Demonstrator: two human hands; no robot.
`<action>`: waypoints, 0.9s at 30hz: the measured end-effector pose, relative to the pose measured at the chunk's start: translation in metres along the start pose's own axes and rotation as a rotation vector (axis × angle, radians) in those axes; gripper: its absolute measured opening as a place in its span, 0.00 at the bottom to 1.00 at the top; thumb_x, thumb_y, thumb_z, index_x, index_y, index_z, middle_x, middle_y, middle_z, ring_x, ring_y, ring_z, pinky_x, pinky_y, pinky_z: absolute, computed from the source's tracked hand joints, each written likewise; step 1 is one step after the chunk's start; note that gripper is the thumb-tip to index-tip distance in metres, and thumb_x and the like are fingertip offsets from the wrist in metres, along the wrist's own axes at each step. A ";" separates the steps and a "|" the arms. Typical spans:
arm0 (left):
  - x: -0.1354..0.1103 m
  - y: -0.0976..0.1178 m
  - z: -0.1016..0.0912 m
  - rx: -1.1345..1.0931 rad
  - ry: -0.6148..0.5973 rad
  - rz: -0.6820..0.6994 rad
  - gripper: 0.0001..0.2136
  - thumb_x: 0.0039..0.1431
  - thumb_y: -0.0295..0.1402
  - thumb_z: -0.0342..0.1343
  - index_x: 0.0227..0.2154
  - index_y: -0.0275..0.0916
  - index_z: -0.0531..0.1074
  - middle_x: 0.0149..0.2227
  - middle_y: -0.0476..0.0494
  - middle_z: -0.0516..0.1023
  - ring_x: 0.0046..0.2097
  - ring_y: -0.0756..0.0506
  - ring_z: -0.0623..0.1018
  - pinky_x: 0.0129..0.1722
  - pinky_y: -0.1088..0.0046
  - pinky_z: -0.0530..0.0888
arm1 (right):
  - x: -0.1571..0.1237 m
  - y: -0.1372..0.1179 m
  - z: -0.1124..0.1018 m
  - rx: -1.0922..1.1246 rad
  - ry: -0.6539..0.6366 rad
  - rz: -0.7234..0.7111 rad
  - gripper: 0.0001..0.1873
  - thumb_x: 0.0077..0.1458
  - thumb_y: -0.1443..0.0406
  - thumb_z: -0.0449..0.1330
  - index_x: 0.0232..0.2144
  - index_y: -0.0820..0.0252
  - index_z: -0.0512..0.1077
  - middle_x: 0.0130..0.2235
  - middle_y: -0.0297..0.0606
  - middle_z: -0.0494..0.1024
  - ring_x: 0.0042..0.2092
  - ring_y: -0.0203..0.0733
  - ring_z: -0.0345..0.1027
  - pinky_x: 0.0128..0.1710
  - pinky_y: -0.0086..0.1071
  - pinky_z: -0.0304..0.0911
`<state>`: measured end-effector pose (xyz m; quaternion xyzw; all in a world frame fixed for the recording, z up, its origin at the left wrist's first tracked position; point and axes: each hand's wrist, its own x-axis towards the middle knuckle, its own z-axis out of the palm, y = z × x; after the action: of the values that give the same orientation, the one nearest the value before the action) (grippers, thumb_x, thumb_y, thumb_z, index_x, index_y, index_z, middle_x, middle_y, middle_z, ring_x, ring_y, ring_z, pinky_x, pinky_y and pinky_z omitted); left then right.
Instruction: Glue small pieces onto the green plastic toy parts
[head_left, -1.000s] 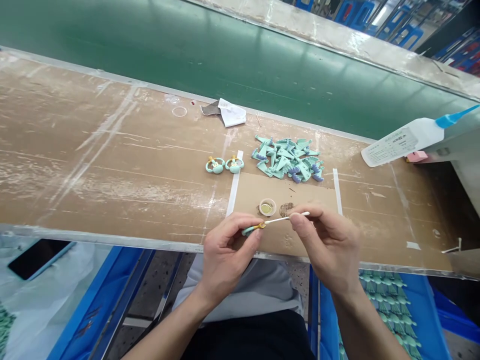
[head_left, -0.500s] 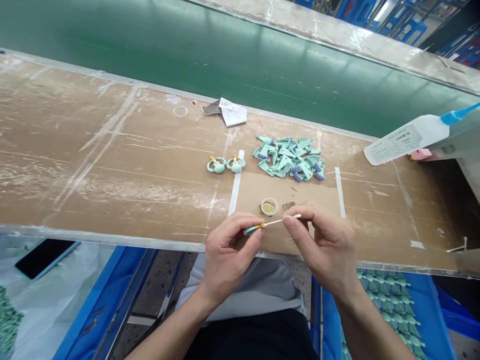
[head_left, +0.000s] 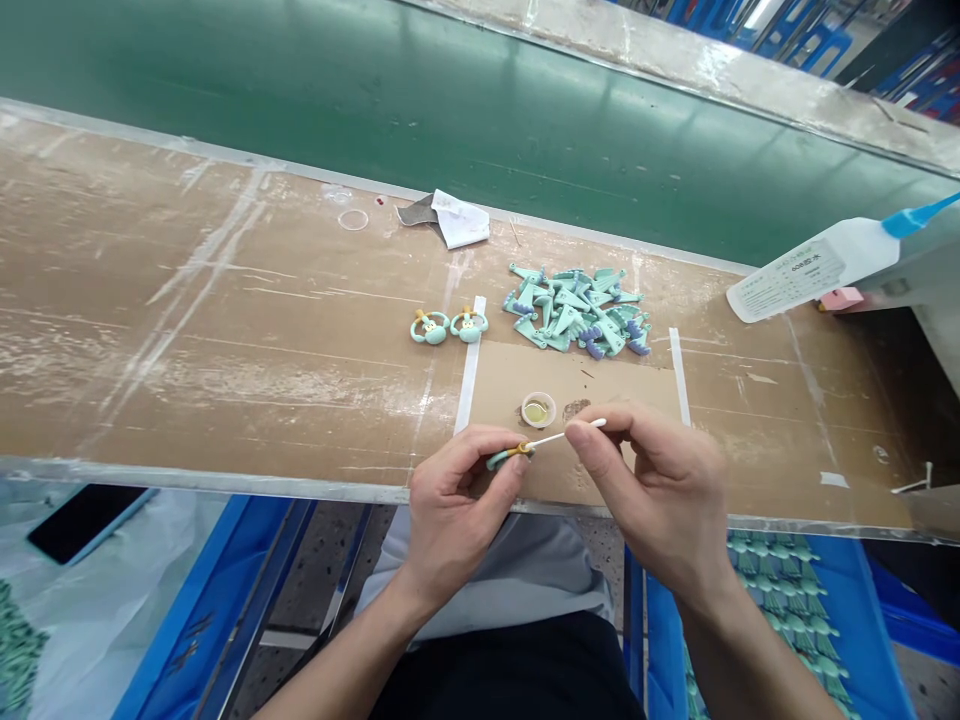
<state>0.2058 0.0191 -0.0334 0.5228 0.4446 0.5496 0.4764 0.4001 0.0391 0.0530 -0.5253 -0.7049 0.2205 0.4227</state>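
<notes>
My left hand (head_left: 461, 500) pinches a small teal and yellow figure part (head_left: 498, 460) between thumb and fingers, above the front of the table. Closed on a white cotton swab (head_left: 555, 437) is my right hand (head_left: 656, 485); the swab's near tip touches the yellow end of the part. Just beyond the hands sits a small round cup (head_left: 538, 410) with yellowish liquid in it. Two teal figure pieces with ring-shaped arms and yellow tops, one of them this figure piece (head_left: 430, 328), lie side by side to the left. A pile of teal and purple parts (head_left: 574, 310) lies behind the cup.
A white bottle with a blue nozzle (head_left: 814, 270) lies tilted at the right, near a pink block (head_left: 841, 299). White and grey scraps (head_left: 460, 220) are at the back. Below the table edge are a phone (head_left: 82, 522) at left and a blue crate (head_left: 855, 600) of teal pieces at right.
My right hand has shifted slightly right and the swab's angle has changed a little, its tip still at the part. My left hand stays nearly in place. The view has moved slightly.
</notes>
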 end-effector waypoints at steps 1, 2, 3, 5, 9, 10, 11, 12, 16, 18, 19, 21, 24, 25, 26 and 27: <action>0.000 0.000 0.000 -0.010 0.005 -0.013 0.06 0.78 0.29 0.68 0.49 0.47 0.88 0.47 0.47 0.88 0.47 0.45 0.86 0.46 0.70 0.80 | -0.001 0.000 0.001 -0.002 0.028 0.002 0.08 0.76 0.70 0.69 0.40 0.55 0.81 0.34 0.27 0.82 0.31 0.34 0.70 0.33 0.30 0.63; -0.001 0.000 0.000 -0.021 0.010 -0.024 0.06 0.78 0.29 0.68 0.49 0.47 0.88 0.47 0.47 0.88 0.46 0.45 0.86 0.46 0.70 0.80 | -0.001 0.000 0.001 -0.003 0.051 0.000 0.08 0.76 0.70 0.69 0.40 0.55 0.82 0.35 0.27 0.82 0.33 0.35 0.71 0.34 0.30 0.64; -0.001 0.000 0.001 -0.029 0.012 -0.035 0.06 0.78 0.29 0.68 0.49 0.47 0.88 0.46 0.47 0.88 0.46 0.45 0.86 0.46 0.70 0.80 | -0.002 0.000 0.002 -0.003 0.063 0.000 0.08 0.75 0.70 0.69 0.41 0.54 0.82 0.36 0.28 0.83 0.34 0.36 0.72 0.35 0.30 0.64; -0.002 0.000 0.001 -0.037 0.013 -0.057 0.05 0.78 0.30 0.68 0.49 0.46 0.87 0.46 0.47 0.88 0.46 0.44 0.87 0.45 0.70 0.80 | -0.004 0.001 0.004 0.001 0.069 -0.005 0.07 0.75 0.71 0.69 0.41 0.54 0.82 0.36 0.28 0.84 0.33 0.35 0.72 0.35 0.31 0.65; -0.002 -0.001 0.001 -0.035 0.014 -0.074 0.04 0.78 0.30 0.68 0.48 0.46 0.87 0.46 0.46 0.88 0.46 0.44 0.87 0.45 0.70 0.80 | -0.006 0.001 0.007 0.009 0.057 -0.011 0.08 0.75 0.72 0.69 0.41 0.55 0.82 0.36 0.28 0.84 0.32 0.35 0.71 0.34 0.31 0.64; -0.002 -0.001 0.001 -0.036 0.014 -0.076 0.04 0.78 0.30 0.68 0.48 0.46 0.87 0.46 0.46 0.88 0.46 0.44 0.87 0.45 0.70 0.81 | -0.006 0.000 0.007 0.011 0.055 -0.012 0.08 0.75 0.72 0.69 0.41 0.55 0.81 0.36 0.29 0.83 0.32 0.35 0.71 0.34 0.31 0.64; -0.002 -0.001 0.001 -0.038 0.014 -0.076 0.04 0.78 0.30 0.68 0.48 0.46 0.87 0.46 0.46 0.88 0.46 0.44 0.87 0.45 0.70 0.81 | -0.006 0.000 0.008 0.013 0.051 -0.012 0.08 0.74 0.72 0.69 0.41 0.55 0.81 0.36 0.28 0.83 0.32 0.35 0.70 0.34 0.31 0.64; -0.003 -0.001 0.001 -0.042 0.014 -0.076 0.04 0.78 0.30 0.68 0.48 0.46 0.87 0.46 0.46 0.88 0.46 0.44 0.87 0.45 0.70 0.81 | -0.006 0.000 0.008 0.016 0.048 -0.015 0.08 0.74 0.72 0.69 0.40 0.55 0.81 0.35 0.28 0.82 0.32 0.35 0.70 0.34 0.31 0.63; -0.003 0.001 0.000 -0.050 0.008 -0.071 0.04 0.78 0.30 0.68 0.48 0.45 0.87 0.46 0.45 0.88 0.46 0.43 0.87 0.45 0.69 0.81 | -0.006 -0.001 0.007 0.029 0.034 -0.013 0.09 0.75 0.72 0.69 0.40 0.55 0.80 0.35 0.27 0.81 0.32 0.34 0.68 0.33 0.30 0.62; -0.002 0.002 0.000 -0.045 0.005 -0.071 0.04 0.78 0.30 0.68 0.47 0.44 0.87 0.45 0.44 0.88 0.46 0.43 0.87 0.45 0.69 0.81 | -0.005 -0.001 0.007 0.036 0.031 -0.011 0.09 0.75 0.72 0.68 0.41 0.55 0.80 0.35 0.27 0.80 0.32 0.34 0.68 0.34 0.31 0.62; -0.002 0.003 0.000 -0.043 0.003 -0.071 0.04 0.78 0.30 0.68 0.47 0.44 0.87 0.45 0.44 0.88 0.46 0.43 0.87 0.45 0.69 0.80 | -0.005 -0.001 0.007 0.039 0.032 -0.012 0.09 0.75 0.72 0.68 0.41 0.55 0.80 0.35 0.28 0.80 0.32 0.35 0.67 0.33 0.31 0.62; -0.002 0.003 -0.001 -0.046 0.000 -0.067 0.04 0.78 0.30 0.68 0.47 0.44 0.87 0.45 0.44 0.88 0.46 0.43 0.87 0.44 0.68 0.80 | -0.005 0.000 0.008 0.041 0.031 -0.012 0.09 0.75 0.72 0.68 0.41 0.55 0.80 0.35 0.28 0.80 0.32 0.35 0.67 0.33 0.32 0.61; -0.002 0.003 -0.001 -0.041 -0.007 -0.058 0.04 0.78 0.30 0.68 0.48 0.44 0.87 0.46 0.44 0.89 0.46 0.43 0.87 0.44 0.67 0.80 | -0.004 0.000 0.009 0.042 0.024 -0.008 0.09 0.75 0.72 0.68 0.40 0.55 0.80 0.35 0.29 0.80 0.32 0.35 0.68 0.34 0.32 0.61; -0.002 0.003 -0.001 -0.038 -0.009 -0.057 0.04 0.78 0.30 0.68 0.48 0.44 0.87 0.46 0.44 0.89 0.46 0.43 0.87 0.44 0.67 0.80 | -0.004 -0.001 0.009 0.043 0.022 -0.006 0.09 0.76 0.72 0.68 0.40 0.55 0.80 0.35 0.29 0.81 0.32 0.35 0.68 0.34 0.32 0.62; -0.001 0.003 -0.001 -0.034 -0.011 -0.058 0.04 0.78 0.30 0.68 0.48 0.44 0.87 0.46 0.44 0.89 0.45 0.43 0.86 0.44 0.67 0.80 | -0.004 -0.001 0.010 0.043 0.020 -0.005 0.09 0.76 0.72 0.68 0.40 0.55 0.80 0.35 0.29 0.81 0.32 0.35 0.69 0.34 0.32 0.62; -0.001 0.003 -0.001 -0.029 -0.012 -0.061 0.04 0.78 0.31 0.68 0.48 0.44 0.87 0.46 0.44 0.89 0.45 0.43 0.86 0.43 0.67 0.80 | -0.004 -0.001 0.010 0.042 0.020 -0.004 0.09 0.76 0.71 0.68 0.40 0.55 0.80 0.35 0.29 0.81 0.32 0.35 0.69 0.34 0.32 0.62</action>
<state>0.2048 0.0174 -0.0306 0.5052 0.4495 0.5380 0.5033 0.3916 0.0361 0.0470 -0.5171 -0.6968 0.2292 0.4410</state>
